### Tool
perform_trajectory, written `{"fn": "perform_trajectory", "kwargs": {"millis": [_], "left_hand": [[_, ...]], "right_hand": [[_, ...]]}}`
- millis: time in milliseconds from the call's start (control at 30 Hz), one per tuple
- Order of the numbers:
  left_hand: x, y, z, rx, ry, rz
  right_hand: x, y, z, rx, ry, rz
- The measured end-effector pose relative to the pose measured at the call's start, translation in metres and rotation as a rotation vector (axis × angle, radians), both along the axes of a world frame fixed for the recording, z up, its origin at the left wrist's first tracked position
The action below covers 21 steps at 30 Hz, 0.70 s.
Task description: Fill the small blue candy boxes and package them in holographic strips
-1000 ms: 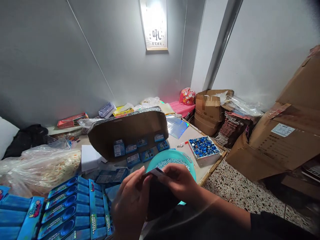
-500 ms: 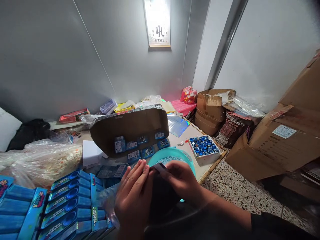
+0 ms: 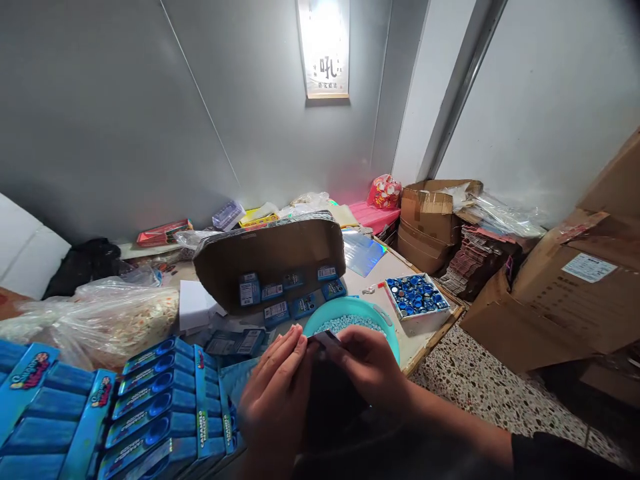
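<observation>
Both hands meet low in the middle of the head view, over the near edge of a turquoise basin (image 3: 367,307) of small pale-blue pieces. My right hand (image 3: 373,363) pinches a small flat piece, dark with a pale face (image 3: 327,339), between thumb and fingers. My left hand (image 3: 280,373) has its fingers pressed together and meets the piece's other end. Shadow and the hands hide the rest of that piece, so its kind is unclear. Beyond the basin, several small blue boxes (image 3: 277,312) sit in an open cardboard carton (image 3: 270,257) lying on its side.
Blue display packs (image 3: 170,413) with round recesses are stacked at the lower left. Behind them lies a clear bag of pale pieces (image 3: 120,317). A white box of blue caps (image 3: 417,297) stands near the table's right edge. Cardboard boxes (image 3: 555,307) crowd the right.
The whole scene has shifted slightly right in view, as the camera turned a little left. Both hands keep nearly the same pose around the small flat piece.
</observation>
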<state>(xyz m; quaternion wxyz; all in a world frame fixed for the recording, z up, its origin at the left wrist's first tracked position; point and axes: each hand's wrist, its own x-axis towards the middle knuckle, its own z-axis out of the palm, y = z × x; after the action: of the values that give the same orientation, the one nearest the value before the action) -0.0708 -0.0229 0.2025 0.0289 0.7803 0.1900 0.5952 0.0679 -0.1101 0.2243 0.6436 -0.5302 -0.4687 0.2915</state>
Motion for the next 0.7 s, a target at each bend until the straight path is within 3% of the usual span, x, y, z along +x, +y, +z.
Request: {"fn": "perform_trajectory", "kwargs": {"millis": [400,700], "left_hand": [[-0.0006,0.0028,0.0066,0.175,0.063,0.034],[-0.0018,-0.0016,0.0076,0.18,0.06,0.026]], "right_hand": [[-0.0042,0.0049,-0.0006,-0.002,0.052,-0.008],[-0.0035,0.0057,-0.0049,0.003,0.076,-0.009]]}}
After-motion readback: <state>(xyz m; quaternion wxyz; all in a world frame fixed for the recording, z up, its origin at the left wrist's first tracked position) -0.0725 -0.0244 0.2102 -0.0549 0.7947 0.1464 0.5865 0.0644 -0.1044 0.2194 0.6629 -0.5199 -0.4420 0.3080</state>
